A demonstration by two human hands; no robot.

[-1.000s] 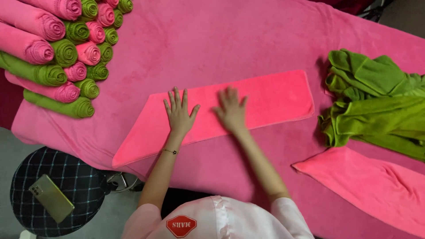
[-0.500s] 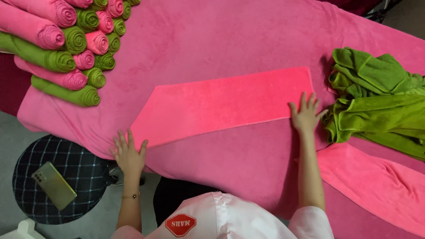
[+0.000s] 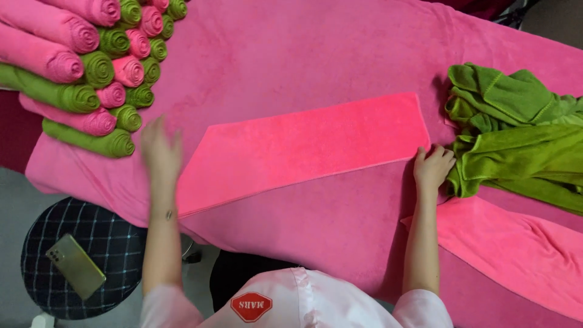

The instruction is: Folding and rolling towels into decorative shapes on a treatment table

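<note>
Now I'm seeing the folded pink towel (image 3: 303, 149) lying flat, unrolled | right hand (image 3: 432, 167) pinching its right corner | left hand (image 3: 161, 149) hovering open, blurred, centre-left | rolled towels (image 3: 91, 67) stacked upper left.

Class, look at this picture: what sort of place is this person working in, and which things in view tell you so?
Probably a spa or massage room: a padded bed under a pink cover, a stack of rolled pink and green towels, and a round stool beside it.

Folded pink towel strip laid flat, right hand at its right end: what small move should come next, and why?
Probably curl the right end over to begin a roll. The right hand already grips the near right corner of the flat folded pink towel, the left hand hovers blurred by its left end, and rolled towels are stacked nearby.
</note>
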